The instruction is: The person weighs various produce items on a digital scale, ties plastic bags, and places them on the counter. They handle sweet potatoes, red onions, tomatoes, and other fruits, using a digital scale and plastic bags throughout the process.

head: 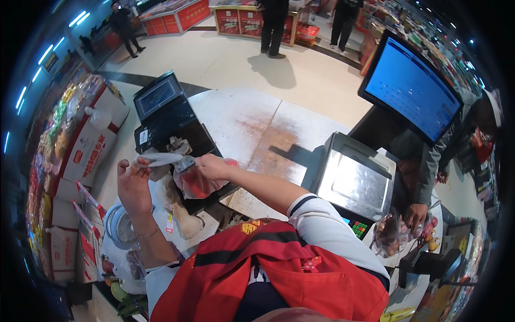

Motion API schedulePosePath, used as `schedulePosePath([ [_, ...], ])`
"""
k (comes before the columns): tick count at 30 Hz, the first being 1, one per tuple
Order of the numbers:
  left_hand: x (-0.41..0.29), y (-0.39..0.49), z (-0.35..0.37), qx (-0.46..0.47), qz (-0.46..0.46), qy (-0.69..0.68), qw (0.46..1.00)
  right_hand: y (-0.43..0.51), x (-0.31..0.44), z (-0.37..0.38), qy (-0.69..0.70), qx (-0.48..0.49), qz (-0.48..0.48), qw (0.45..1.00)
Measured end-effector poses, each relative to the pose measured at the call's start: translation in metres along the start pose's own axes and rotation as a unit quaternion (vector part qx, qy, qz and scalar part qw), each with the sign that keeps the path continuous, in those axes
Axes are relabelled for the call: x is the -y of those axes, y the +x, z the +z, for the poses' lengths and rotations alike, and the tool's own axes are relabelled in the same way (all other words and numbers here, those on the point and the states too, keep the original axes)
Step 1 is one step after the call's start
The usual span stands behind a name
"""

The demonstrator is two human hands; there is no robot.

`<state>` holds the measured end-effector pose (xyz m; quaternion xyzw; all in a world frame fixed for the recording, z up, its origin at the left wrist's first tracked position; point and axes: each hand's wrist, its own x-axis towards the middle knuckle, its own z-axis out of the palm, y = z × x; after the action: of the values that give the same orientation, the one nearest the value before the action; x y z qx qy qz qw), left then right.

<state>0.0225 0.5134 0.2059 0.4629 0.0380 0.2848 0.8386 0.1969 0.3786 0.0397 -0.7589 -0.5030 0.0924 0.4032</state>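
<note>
A clear plastic bag [192, 184] with red items inside hangs in front of me, over the dark equipment on the counter. My left hand [136, 189] has its fingertips on the bag's stretched, gathered top, drawn out to the left. At the bag's neck, my right hand [211, 166] grips the plastic. Between the two hands, the neck lies against a small metal device [185, 164], probably a bag-neck sealer. What the red items are, I cannot tell through the plastic.
A weighing scale [354, 173] and a monitor [410, 84] stand at the right. Another person's hand [416, 215] reaches to bagged produce [389, 237] beside the scale. A black display unit [159, 96], a blue fan [120, 227] and a shopping cart [89, 225] are at the left.
</note>
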Motion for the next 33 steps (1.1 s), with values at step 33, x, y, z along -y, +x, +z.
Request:
schedulePosePath([
  [33, 0.287, -0.073, 0.224, 0.455, -0.33, 0.163, 0.811, -0.468, -0.016, -0.243, -0.356, -0.103, 0.349, 0.861],
])
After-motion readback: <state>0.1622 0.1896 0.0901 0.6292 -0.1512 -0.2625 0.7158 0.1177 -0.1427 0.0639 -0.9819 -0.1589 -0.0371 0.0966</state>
